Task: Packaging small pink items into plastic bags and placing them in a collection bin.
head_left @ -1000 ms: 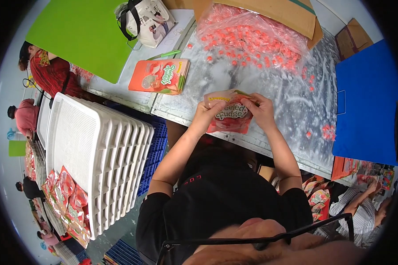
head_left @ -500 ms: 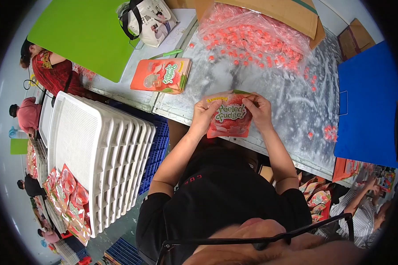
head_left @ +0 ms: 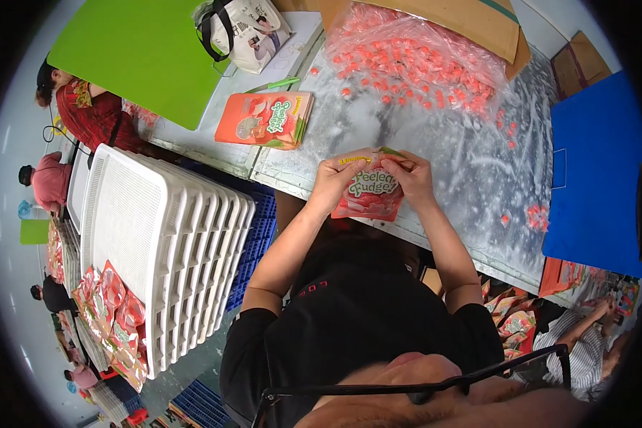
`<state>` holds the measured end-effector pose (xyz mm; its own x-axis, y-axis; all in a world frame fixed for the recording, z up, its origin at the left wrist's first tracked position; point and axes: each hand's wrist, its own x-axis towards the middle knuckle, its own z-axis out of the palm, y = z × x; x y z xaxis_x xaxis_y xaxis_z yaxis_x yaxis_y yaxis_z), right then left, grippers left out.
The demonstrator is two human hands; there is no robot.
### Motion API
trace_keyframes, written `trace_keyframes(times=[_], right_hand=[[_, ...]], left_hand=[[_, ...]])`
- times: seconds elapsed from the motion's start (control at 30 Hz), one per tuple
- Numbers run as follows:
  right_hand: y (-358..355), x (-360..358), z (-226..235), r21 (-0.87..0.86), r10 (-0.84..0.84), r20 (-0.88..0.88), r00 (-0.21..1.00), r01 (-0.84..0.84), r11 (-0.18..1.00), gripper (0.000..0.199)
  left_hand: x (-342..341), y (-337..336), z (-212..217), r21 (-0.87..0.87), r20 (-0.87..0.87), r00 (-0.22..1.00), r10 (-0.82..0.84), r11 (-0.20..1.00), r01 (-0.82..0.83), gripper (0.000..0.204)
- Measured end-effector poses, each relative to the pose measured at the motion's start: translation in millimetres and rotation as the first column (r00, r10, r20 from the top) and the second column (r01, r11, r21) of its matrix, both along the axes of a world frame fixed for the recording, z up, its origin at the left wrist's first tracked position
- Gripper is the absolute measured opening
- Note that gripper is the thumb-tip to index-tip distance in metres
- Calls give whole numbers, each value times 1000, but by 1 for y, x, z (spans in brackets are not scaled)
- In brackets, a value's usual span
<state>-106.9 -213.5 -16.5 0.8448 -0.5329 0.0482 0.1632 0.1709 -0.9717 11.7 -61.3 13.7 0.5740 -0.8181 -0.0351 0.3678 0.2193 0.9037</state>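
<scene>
A red candy pouch [head_left: 369, 198] hangs upright at the front edge of the worktable, its printed face toward me. My left hand [head_left: 335, 182] pinches its top left edge, thumb across the front. At the top right, my right hand [head_left: 414, 178] grips the same pouch, the thumb pressed on the front near the middle. Fingers behind the pouch are hidden, and I cannot tell whether its mouth is open. Beyond my left hand lies a stack of flat red pouches [head_left: 262, 120], with a green-handled knife [head_left: 281, 83] just behind it.
Small red wrapped candies [head_left: 414, 64] spill from a clear bag in a cardboard box [head_left: 478, 21]. Stacked white trays [head_left: 132, 214] stand at left, filled pouches [head_left: 114, 307] on top. Green [head_left: 135, 57] and blue [head_left: 599, 171] panels flank the table [head_left: 471, 185]. Other people work nearby.
My hands have come slightly closer together along the pouch's top, the right thumb shifting inward. The pouch top looks more bent. The surroundings sit slightly farther right in the view.
</scene>
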Motion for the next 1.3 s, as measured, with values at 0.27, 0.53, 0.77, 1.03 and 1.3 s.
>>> trace_keyframes(times=[0.27,0.53,0.77,1.03,1.3], right_hand=[[18,15,30,-168,-69,-85,994,54,984,25],[51,73,15,115,151,82,985,-160,980,13],[84,114,67,-74,425,191,885,-418,905,27],[20,88,-9,121,309,-117,944,-296,948,21],[3,47,-53,154,234,-370,899,-189,970,22]], left_hand=[[24,43,-6,378,99,995,20,924,-56,40],[20,92,22,-156,216,927,307,948,-278,34],[71,251,104,15,749,248,614,358,-934,47],[187,577,194,-392,631,-676,381,-595,-702,57],[229,628,99,26,850,394,-349,-721,-693,69]])
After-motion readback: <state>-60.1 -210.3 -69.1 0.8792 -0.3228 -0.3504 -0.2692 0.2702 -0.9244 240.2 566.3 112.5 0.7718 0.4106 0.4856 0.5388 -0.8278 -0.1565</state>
